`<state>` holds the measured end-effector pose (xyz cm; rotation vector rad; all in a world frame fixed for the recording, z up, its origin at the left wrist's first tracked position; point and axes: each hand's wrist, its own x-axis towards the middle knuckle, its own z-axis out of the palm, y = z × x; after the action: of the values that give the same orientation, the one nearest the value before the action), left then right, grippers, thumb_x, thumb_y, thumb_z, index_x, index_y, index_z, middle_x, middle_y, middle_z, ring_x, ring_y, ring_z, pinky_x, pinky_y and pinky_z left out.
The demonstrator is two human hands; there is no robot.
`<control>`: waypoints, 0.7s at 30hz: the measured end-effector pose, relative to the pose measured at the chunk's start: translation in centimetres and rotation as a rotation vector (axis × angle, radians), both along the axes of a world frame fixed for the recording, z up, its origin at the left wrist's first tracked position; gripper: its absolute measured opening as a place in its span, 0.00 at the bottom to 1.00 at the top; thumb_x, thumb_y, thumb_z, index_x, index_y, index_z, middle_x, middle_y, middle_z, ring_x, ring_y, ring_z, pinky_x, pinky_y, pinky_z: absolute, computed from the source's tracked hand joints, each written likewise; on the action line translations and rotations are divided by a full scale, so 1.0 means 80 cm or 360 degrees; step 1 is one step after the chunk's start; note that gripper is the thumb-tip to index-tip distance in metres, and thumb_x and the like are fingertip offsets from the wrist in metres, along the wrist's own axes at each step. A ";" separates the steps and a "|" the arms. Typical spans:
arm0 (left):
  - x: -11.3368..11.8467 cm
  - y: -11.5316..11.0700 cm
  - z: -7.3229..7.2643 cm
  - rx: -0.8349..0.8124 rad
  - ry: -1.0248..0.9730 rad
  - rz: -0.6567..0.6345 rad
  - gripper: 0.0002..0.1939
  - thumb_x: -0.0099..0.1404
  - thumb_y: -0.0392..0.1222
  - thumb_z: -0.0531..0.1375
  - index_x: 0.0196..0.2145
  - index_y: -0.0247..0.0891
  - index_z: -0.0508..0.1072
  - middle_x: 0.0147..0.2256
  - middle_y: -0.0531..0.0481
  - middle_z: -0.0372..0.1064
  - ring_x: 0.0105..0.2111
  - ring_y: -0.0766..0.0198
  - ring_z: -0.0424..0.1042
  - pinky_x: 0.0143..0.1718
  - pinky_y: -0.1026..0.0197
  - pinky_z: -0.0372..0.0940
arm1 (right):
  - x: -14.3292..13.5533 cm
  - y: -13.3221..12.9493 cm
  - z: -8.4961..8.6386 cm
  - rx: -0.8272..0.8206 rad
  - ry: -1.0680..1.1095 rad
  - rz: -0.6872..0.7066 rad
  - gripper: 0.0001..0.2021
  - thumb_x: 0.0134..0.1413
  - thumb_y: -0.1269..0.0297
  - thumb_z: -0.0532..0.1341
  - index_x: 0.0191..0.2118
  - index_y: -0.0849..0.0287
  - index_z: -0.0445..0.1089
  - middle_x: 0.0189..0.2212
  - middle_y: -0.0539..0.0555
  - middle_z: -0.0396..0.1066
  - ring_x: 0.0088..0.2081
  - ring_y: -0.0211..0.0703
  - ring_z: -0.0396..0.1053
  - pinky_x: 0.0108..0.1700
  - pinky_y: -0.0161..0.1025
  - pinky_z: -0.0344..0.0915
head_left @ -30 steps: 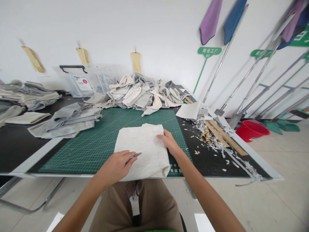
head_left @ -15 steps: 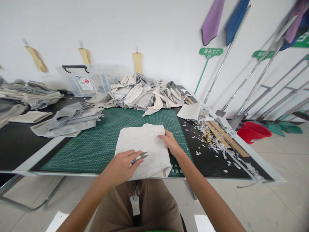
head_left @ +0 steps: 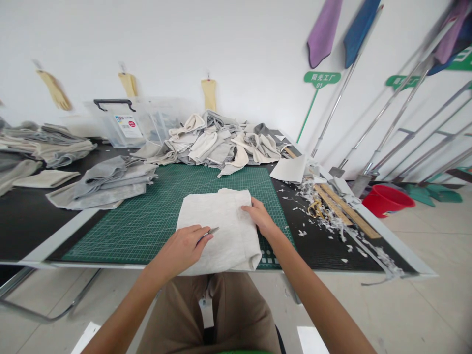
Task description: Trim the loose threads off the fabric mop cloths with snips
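Note:
A white piece of cloth (head_left: 221,216), folded over at its right side, lies on the green cutting mat (head_left: 129,231) at the table's front edge. My right hand (head_left: 260,216) grips the cloth's right edge, thumb on top and fingers tucked beneath. My left hand (head_left: 188,244) is closed around small thread snips (head_left: 211,231) over the left part of the cloth. Only the narrow metal tips of the snips show, pointing right; the rest is hidden in the fingers.
Behind the mat rises a heap of grey and cream cloths (head_left: 217,142); a grey folded stack (head_left: 110,182) lies left. A clear plastic box (head_left: 125,128) stands near the wall. Gold-handled scissors (head_left: 315,208), wooden rulers (head_left: 348,211) and scraps lie right. A red bucket (head_left: 389,200) is on the floor.
My left hand has drawn slightly left and turned, so the snips' blades, seen spread before, now show edge-on as a narrow tip. My right hand and the cloth stay put.

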<state>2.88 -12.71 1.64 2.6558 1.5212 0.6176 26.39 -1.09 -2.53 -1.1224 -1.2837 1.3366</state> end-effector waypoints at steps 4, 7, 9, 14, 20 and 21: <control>-0.005 0.000 -0.001 0.0026 -0.0014 0.0041 0.16 0.71 0.46 0.51 0.48 0.38 0.72 0.38 0.45 0.75 0.38 0.57 0.74 0.43 0.56 0.68 | 0.000 0.001 0.000 -0.0004 -0.0004 0.0001 0.17 0.41 0.69 0.59 0.42 0.58 0.71 0.38 0.52 0.76 0.40 0.47 0.72 0.41 0.40 0.67; -0.011 -0.002 -0.002 -0.0041 -0.0003 0.0056 0.17 0.70 0.47 0.51 0.51 0.37 0.70 0.40 0.44 0.74 0.39 0.57 0.74 0.43 0.55 0.68 | 0.001 0.001 0.000 -0.0006 -0.0012 -0.0006 0.17 0.41 0.68 0.60 0.42 0.58 0.71 0.39 0.52 0.76 0.40 0.47 0.72 0.41 0.41 0.67; -0.014 -0.004 -0.004 -0.0076 0.0013 0.0043 0.17 0.70 0.47 0.51 0.49 0.36 0.71 0.40 0.43 0.74 0.39 0.56 0.74 0.43 0.54 0.68 | 0.001 0.001 -0.001 -0.0008 -0.0013 -0.0010 0.17 0.41 0.68 0.60 0.42 0.58 0.71 0.40 0.52 0.76 0.40 0.47 0.71 0.42 0.41 0.67; -0.014 -0.010 -0.007 -0.0031 -0.0044 0.0024 0.17 0.71 0.46 0.50 0.45 0.35 0.74 0.40 0.43 0.75 0.39 0.56 0.74 0.43 0.54 0.68 | 0.000 0.002 -0.002 -0.0021 -0.0009 -0.0015 0.18 0.41 0.68 0.60 0.42 0.58 0.71 0.41 0.52 0.75 0.42 0.48 0.71 0.42 0.41 0.68; -0.001 -0.016 -0.003 -0.0090 -0.0029 -0.0025 0.16 0.71 0.46 0.51 0.47 0.36 0.72 0.39 0.44 0.75 0.38 0.58 0.74 0.44 0.55 0.68 | 0.000 0.002 -0.001 -0.0014 -0.0001 -0.0007 0.18 0.41 0.68 0.60 0.42 0.58 0.71 0.38 0.52 0.76 0.40 0.47 0.72 0.41 0.41 0.68; 0.001 -0.017 -0.002 -0.0095 -0.0026 -0.0014 0.16 0.71 0.45 0.50 0.47 0.36 0.73 0.39 0.44 0.75 0.38 0.58 0.74 0.44 0.55 0.68 | 0.000 0.001 -0.001 -0.0013 0.0001 -0.0005 0.18 0.41 0.68 0.60 0.42 0.58 0.71 0.38 0.52 0.76 0.40 0.47 0.72 0.41 0.41 0.68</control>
<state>2.98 -14.04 1.47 2.6057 1.4984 0.5820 26.40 -0.99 -2.58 -1.1292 -1.2766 1.3410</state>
